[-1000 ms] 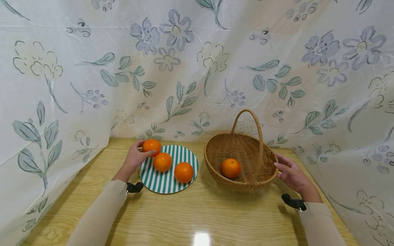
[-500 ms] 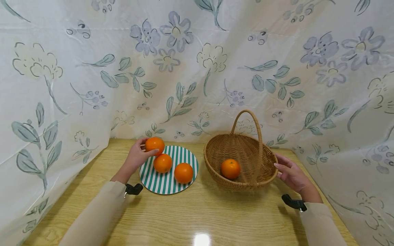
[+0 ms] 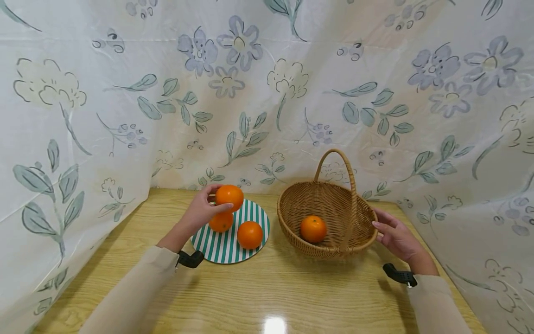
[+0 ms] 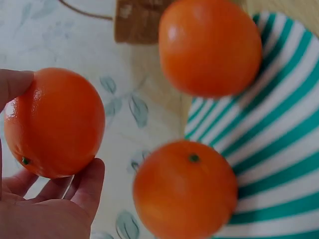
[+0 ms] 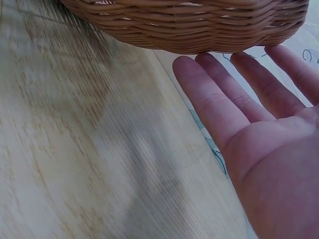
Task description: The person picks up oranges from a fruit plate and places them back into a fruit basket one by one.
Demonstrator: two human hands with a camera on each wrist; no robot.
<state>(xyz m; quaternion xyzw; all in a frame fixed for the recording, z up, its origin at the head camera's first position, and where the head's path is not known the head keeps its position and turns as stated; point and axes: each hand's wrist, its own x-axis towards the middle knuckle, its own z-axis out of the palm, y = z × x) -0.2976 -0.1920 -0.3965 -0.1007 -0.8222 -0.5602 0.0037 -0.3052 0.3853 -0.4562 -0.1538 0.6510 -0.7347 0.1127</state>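
Observation:
My left hand grips an orange between thumb and fingers, above the far part of a round green-and-white striped mat. In the left wrist view the held orange shows a small green stem mark. On the mat are two more oranges; the left orange is partly hidden by the held one, the right orange shows whole. A wicker basket stands to the right, with one orange inside. My right hand touches the basket's right side, its straight fingertips against the outer weave.
The basket's tall arched handle rises above its rim. Everything stands on a wooden table. Floral cloth hangs behind the table and along both sides. Black wrist mounts sit on both forearms.
My left hand has lifted the orange from the far left of the mat and carried it right, now overlapping the left orange in view. My right hand and the basket stay put.

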